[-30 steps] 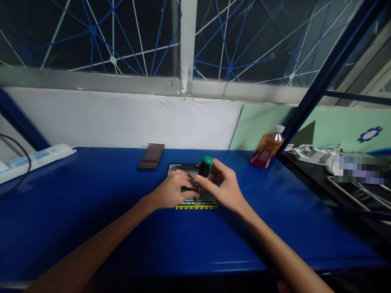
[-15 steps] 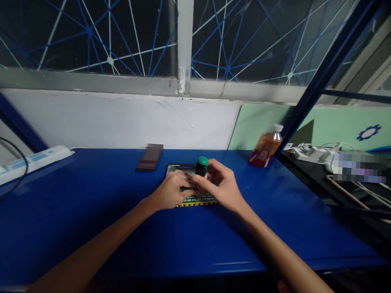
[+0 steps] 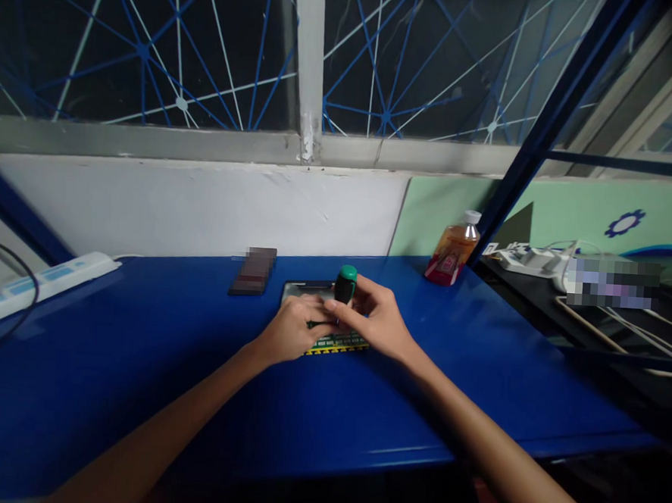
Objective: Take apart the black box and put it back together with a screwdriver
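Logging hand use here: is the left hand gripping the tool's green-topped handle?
No, the right hand holds the green-topped handle, while the left hand is beside it.

A blue workbench (image 3: 303, 416), screwdriver (image 3: 345, 285) and power strip (image 3: 73, 276) suggest a workshop.

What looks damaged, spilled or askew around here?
The window post looks chipped at its foot, with rough patches breaking its surface. The bottle appears tilted, perhaps from lens distortion. I see no spill on the blue table.

Gear sign (image 3: 625, 224) on panel (image 3: 571, 213), bottle label (image 3: 448, 261) unreadable
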`<state>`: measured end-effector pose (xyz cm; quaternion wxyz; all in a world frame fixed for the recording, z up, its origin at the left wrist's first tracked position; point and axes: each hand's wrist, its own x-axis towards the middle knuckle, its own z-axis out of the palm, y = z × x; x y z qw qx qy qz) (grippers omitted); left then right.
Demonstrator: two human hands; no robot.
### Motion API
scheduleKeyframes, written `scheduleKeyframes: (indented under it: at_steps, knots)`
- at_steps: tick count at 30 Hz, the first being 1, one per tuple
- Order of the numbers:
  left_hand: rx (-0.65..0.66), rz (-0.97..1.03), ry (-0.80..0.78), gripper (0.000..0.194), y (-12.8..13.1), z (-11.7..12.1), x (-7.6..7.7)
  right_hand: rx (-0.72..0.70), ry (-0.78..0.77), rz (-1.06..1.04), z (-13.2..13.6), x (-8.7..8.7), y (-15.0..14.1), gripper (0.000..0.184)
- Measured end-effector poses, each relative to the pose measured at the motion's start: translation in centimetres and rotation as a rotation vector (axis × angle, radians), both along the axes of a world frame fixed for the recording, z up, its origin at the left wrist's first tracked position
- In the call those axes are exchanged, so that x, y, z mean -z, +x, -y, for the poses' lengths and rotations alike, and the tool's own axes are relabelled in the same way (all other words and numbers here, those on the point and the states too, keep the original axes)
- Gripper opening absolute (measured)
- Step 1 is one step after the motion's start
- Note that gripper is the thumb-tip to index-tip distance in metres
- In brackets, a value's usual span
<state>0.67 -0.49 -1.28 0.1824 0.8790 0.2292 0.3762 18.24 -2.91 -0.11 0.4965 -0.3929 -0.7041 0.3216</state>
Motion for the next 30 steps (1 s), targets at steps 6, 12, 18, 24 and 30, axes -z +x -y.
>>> scheduleKeyframes:
  at_steps: [6, 12, 18, 24, 30]
  knots:
    - [-0.02, 0.034, -0.027, 0.015, 0.03, -0.09, 0.2, -0.04, 0.01, -0.021, -0.06, 0.16, -0.18, 0.021]
    - [-0.028, 0.029, -0.042, 0.011, 0.01, -0.29, 0.69, 0.016, 0.021, 0.042, -0.08, 0.19, 0.04, 0.022]
    - [0.025, -0.023, -0.076, 0.016, -0.16, 0.1, -0.06, -0.028, -0.011, 0.001, -0.19, 0.16, 0.23, 0.021]
    - [0.016, 0.002, -0.082, 0.013, -0.14, -0.03, -0.03, -0.008, 0.012, 0.018, 0.02, -0.14, 0.12, 0.02]
    - [-0.006, -0.016, -0.059, 0.012, -0.09, 0.03, 0.1, 0.012, 0.019, 0.039, -0.17, -0.01, 0.24, 0.021]
